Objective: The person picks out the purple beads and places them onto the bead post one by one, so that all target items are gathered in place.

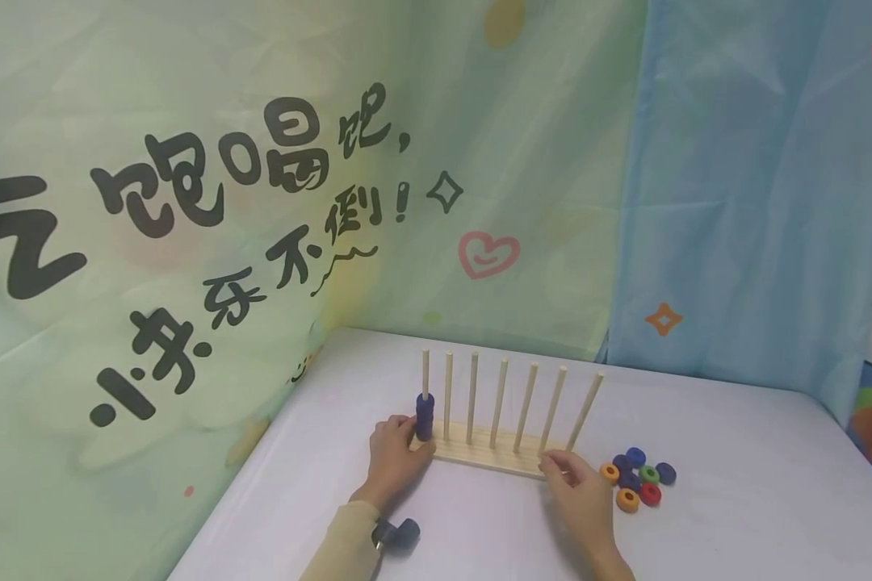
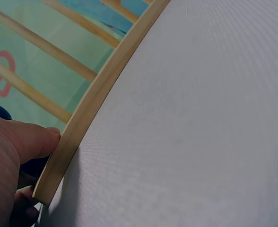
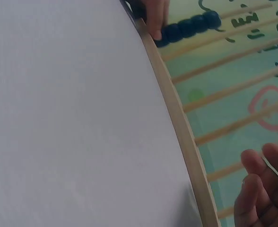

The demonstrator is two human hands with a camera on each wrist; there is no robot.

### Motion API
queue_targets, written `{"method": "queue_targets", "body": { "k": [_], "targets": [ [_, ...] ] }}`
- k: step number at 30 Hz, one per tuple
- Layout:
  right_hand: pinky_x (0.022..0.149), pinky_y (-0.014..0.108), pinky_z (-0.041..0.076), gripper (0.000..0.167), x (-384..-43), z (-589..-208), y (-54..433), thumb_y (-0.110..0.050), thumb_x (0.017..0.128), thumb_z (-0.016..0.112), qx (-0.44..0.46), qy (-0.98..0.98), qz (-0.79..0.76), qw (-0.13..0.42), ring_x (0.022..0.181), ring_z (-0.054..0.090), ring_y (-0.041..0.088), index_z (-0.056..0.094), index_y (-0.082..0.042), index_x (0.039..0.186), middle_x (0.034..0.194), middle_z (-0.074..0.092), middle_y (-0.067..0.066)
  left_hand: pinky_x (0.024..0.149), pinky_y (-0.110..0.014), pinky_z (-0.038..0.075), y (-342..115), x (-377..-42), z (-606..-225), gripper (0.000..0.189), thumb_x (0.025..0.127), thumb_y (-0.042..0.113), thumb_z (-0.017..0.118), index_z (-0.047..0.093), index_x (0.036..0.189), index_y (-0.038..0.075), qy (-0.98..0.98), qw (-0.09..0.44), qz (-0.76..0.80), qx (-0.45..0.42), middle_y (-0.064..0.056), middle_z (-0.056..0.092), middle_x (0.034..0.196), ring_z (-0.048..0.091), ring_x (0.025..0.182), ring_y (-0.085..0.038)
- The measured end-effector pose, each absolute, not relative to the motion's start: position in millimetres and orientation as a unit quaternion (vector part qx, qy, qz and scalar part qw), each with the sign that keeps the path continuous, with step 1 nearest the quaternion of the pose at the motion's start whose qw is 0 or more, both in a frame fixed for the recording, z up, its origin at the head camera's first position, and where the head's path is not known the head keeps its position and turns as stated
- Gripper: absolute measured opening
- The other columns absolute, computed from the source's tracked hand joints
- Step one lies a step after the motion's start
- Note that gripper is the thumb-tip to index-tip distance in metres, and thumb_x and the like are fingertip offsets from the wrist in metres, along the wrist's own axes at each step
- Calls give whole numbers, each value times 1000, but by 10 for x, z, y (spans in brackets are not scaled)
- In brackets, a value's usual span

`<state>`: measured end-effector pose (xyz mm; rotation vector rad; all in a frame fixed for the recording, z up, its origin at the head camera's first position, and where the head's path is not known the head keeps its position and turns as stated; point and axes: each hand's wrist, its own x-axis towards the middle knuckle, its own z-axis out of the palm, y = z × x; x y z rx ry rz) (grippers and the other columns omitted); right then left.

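Observation:
A wooden peg stand (image 1: 480,453) with a flat base and several upright rods is on the white table. Dark blue beads (image 1: 425,418) are stacked on its leftmost rod, forming a short column in the right wrist view (image 3: 188,28). My left hand (image 1: 392,453) grips the left end of the base beside these beads. In the left wrist view its thumb (image 2: 39,139) presses the base edge. Near the right end of the base is my right hand (image 1: 583,494). Its fingers (image 3: 252,198) are loosely bent in the right wrist view, with no bead visible among them.
Loose beads lie in a cluster right of the stand, among them a red bead (image 1: 650,494), a green bead (image 1: 649,474), an orange bead (image 1: 627,501) and several blue ones. A black device (image 1: 400,534) sits at the left wrist. Printed curtains (image 1: 523,202) rise behind the table.

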<state>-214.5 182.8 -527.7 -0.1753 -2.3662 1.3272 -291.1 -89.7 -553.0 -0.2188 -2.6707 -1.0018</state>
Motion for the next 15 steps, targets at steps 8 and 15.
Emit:
{"method": "queue_targets", "body": {
  "k": [8,15],
  "targets": [
    [58,22,44,18,-2112,-5339,2039,-26,90,70,-115,-853,459,221,67,57,7,74,-12,100,92,73,5,89,-47,35,-900,-2923,-5553,49,79,27,73,67,120,1,-923,144,-348,-79,-7,60,105,48,99,-27],
    [52,19,40,9,-2122,-5411,2149,-15,85,74,-128,-842,437,289,58,54,4,75,-12,94,78,71,4,87,-45,34,-909,-2926,-5540,48,79,27,73,67,119,1,-922,146,-349,-82,-6,59,102,47,97,-25]
  ]
}}
